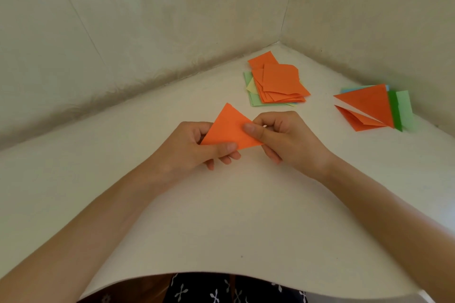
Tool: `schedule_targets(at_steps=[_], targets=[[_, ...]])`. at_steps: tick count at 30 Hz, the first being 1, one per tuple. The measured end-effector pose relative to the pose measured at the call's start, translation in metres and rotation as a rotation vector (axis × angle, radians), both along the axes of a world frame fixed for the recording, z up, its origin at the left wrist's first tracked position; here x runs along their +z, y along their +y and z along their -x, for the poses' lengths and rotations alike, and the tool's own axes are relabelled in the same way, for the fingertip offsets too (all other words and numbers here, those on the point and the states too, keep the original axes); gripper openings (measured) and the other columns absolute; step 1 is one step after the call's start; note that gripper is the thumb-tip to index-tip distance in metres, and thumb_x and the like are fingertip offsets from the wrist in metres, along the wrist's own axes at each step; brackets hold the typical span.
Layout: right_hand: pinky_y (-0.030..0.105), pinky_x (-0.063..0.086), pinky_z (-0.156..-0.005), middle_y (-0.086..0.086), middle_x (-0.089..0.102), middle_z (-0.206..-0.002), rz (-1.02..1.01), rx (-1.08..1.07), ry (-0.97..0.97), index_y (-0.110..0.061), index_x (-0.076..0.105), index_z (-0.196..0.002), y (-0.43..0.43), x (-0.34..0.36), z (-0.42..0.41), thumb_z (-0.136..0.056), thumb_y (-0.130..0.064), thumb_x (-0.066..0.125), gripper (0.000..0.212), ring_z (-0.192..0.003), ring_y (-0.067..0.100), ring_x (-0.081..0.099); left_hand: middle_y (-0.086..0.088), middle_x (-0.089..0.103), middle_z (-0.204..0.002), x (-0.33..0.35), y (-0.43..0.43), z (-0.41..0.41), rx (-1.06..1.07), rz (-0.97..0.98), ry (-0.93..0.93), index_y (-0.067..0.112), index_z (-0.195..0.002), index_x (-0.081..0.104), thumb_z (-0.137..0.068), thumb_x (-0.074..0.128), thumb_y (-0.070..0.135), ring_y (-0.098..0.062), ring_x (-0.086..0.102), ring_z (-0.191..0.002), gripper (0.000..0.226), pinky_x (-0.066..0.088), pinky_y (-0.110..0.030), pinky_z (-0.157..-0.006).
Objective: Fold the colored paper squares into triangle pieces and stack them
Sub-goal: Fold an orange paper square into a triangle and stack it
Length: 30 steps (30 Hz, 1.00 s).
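Observation:
An orange paper triangle (227,128) is held just above the white table, apex pointing away from me. My left hand (194,147) pinches its lower left edge with thumb on top. My right hand (283,135) pinches its right corner, thumb pressed on the paper. Behind them lies a loose pile of flat paper squares (278,81), orange on top with light green and yellow beneath. At the right sits a stack of folded triangles (369,106), orange ones over green, light green and blue pieces.
The white table (221,216) fits into a corner between two pale walls (147,19). Its curved front edge runs along the bottom, with dark patterned clothing (221,290) below it.

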State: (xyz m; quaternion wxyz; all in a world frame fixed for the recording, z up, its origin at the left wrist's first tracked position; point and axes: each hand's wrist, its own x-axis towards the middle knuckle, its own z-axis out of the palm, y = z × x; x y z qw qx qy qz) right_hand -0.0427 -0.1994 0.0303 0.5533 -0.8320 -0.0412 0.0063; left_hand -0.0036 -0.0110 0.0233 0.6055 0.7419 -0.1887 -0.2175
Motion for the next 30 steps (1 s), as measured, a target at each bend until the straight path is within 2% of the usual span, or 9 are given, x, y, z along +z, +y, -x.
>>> schedule_targets(at_steps=[2,8,12,14,19,25,28,30], targets=[[0.013,0.028,-0.045,-0.004,0.042,-0.036,-0.001,-0.064,-0.021,-0.011,0.053,-0.064,-0.005,0.001,-0.003,-0.095,-0.025,0.054,0.034,-0.037,0.005,0.030,-0.003,0.074,-0.076,0.000,0.005,-0.006,0.034,0.011,0.007,0.008,-0.084,0.068,-0.079,0.068,0.010,-0.007,0.063,-0.061,0.005,0.047,-0.016,-0.052],[0.017,0.028,-0.044,-0.006,0.043,-0.037,-0.018,-0.128,-0.039,-0.015,0.052,-0.066,-0.012,-0.001,-0.008,-0.094,-0.025,0.055,0.030,-0.038,0.006,0.030,-0.008,0.074,-0.078,0.002,0.018,-0.021,0.154,0.090,0.079,0.007,-0.083,0.068,-0.067,0.070,0.019,-0.010,0.066,-0.064,0.020,0.052,-0.017,-0.060],[0.022,0.036,-0.044,-0.002,0.054,-0.046,-0.130,-0.083,0.038,-0.001,0.061,-0.083,-0.011,0.001,-0.007,-0.086,-0.016,0.067,0.016,-0.041,0.011,0.042,-0.006,0.073,-0.076,0.004,0.015,-0.018,0.161,0.079,0.053,0.007,-0.084,0.066,-0.076,0.067,0.015,-0.009,0.063,-0.065,0.011,0.050,-0.017,-0.057],[0.026,0.040,-0.045,0.001,0.059,-0.051,-0.163,-0.048,0.060,0.000,0.062,-0.081,-0.009,0.003,-0.006,-0.083,-0.010,0.069,0.013,-0.046,0.015,0.049,-0.004,0.072,-0.074,0.007,0.003,-0.013,0.125,0.037,0.033,0.008,-0.085,0.066,-0.084,0.065,0.012,-0.009,0.062,-0.065,0.005,0.049,-0.017,-0.056],[0.020,0.048,-0.049,0.005,0.069,-0.062,-0.176,-0.001,0.143,-0.008,0.063,-0.077,-0.021,0.010,-0.005,-0.085,-0.008,0.067,0.009,-0.052,0.013,0.062,0.003,0.070,-0.063,0.010,-0.023,-0.011,0.062,-0.077,-0.057,0.011,-0.081,0.068,-0.084,0.067,0.013,-0.003,0.061,-0.056,0.004,0.046,-0.014,-0.052],[0.023,0.056,-0.061,0.012,0.072,-0.077,-0.208,0.041,0.283,0.005,0.064,-0.089,-0.059,0.015,-0.003,-0.093,-0.007,0.055,0.015,-0.066,0.018,0.068,-0.005,0.073,-0.073,0.011,-0.033,-0.021,0.004,-0.010,0.102,0.005,-0.084,0.069,-0.089,0.057,0.018,-0.007,0.063,-0.060,0.018,0.049,-0.015,-0.055],[0.022,0.054,-0.058,0.012,0.071,-0.074,-0.265,-0.037,0.251,0.006,0.062,-0.091,-0.078,0.018,0.006,-0.095,-0.007,0.050,0.018,-0.062,0.017,0.066,-0.006,0.074,-0.079,0.015,-0.049,-0.027,0.000,0.047,0.122,0.005,-0.086,0.068,-0.092,0.052,0.016,-0.007,0.066,-0.065,0.020,0.049,-0.015,-0.054],[0.021,0.050,-0.052,0.010,0.070,-0.070,-0.232,-0.130,0.202,0.001,0.062,-0.087,-0.095,0.020,0.016,-0.096,-0.007,0.050,0.017,-0.057,0.014,0.062,-0.005,0.074,-0.080,0.016,-0.061,-0.031,0.011,0.052,0.074,0.007,-0.086,0.068,-0.094,0.052,0.015,-0.007,0.067,-0.066,0.020,0.049,-0.015,-0.055]])
